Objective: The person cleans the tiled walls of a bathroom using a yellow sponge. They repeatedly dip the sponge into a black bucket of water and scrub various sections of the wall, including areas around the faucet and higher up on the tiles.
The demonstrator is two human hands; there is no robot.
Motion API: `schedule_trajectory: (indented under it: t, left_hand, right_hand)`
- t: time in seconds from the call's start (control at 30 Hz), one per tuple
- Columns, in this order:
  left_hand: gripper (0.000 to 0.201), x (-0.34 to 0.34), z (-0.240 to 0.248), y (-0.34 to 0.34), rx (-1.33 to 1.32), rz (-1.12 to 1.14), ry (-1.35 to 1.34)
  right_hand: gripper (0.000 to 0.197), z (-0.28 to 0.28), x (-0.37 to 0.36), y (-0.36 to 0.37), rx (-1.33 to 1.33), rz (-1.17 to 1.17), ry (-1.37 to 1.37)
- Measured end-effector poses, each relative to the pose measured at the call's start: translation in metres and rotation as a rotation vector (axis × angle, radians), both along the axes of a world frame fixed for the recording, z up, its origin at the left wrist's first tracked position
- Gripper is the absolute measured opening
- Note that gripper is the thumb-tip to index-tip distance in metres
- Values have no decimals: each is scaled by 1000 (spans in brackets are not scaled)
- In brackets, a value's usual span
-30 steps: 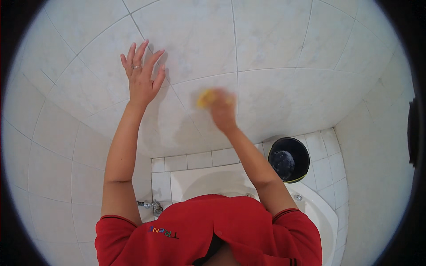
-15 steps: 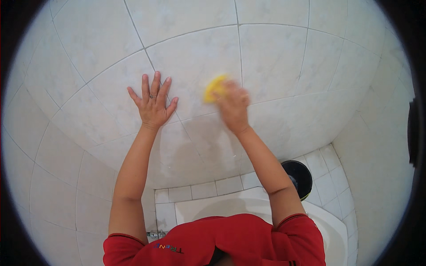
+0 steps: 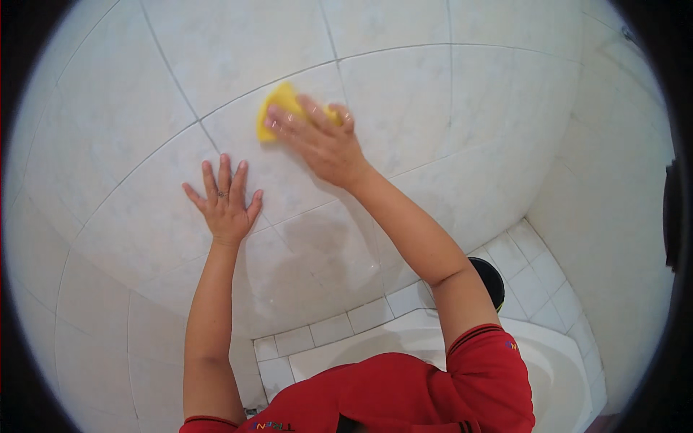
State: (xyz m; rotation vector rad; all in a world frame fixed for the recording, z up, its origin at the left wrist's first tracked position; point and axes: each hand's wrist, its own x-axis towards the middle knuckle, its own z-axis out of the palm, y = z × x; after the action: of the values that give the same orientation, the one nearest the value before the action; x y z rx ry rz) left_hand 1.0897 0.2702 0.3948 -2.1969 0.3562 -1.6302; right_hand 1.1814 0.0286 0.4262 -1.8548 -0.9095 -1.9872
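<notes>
My left hand (image 3: 228,209) lies flat on the pale tiled wall (image 3: 404,101), its fingers spread and a ring on one of them. It holds nothing. Farther up and to the right, my right hand (image 3: 325,144) presses a yellow sponge (image 3: 273,119) against the same wall, just below a curved grout line. The fingers lie over the sponge and hide part of it. Its left end sticks out past the fingertips, and the wet fingers shine. Both arms are stretched forward from red short sleeves.
Below the wall runs a ledge of small white tiles (image 3: 332,330), bordering a white bathtub (image 3: 556,343). A black bucket (image 3: 491,281) stands on the ledge, partly behind my right arm. More tiled wall (image 3: 577,187) rises on the right. A dark object (image 3: 671,216) shows at the right rim.
My right hand has swept the sponge left and up along the wall. My left hand stays flat on the tiles. The whole view has tilted and shifted a little.
</notes>
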Motion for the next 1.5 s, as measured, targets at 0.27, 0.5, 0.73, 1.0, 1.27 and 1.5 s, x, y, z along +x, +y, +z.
schedule_trajectory:
  t: [0.27,0.5,0.73,1.0,1.27,1.5]
  left_hand:
    - [56,5,1,-4,27,-32,-44]
    - [56,4,0,1,45,-19,-47]
    - [56,9,0,-4,39,-33,-58]
    - [58,6,-1,4,56,-11,-60]
    - [58,11,-1,-2,79,-19,-74]
    - [59,14,1,1,79,-31,-87]
  right_hand:
    - [47,33,75,-163,967,-83,146]
    - [53,-50,42,-110,484,-108,210]
    - [50,-58,69,-186,1016,-26,267]
    - [53,-153,2,-96,-70,-123,159]
    - [59,-228,57,-156,1296,-28,507]
    - [61,-349,35,-145,1868,96,1066]
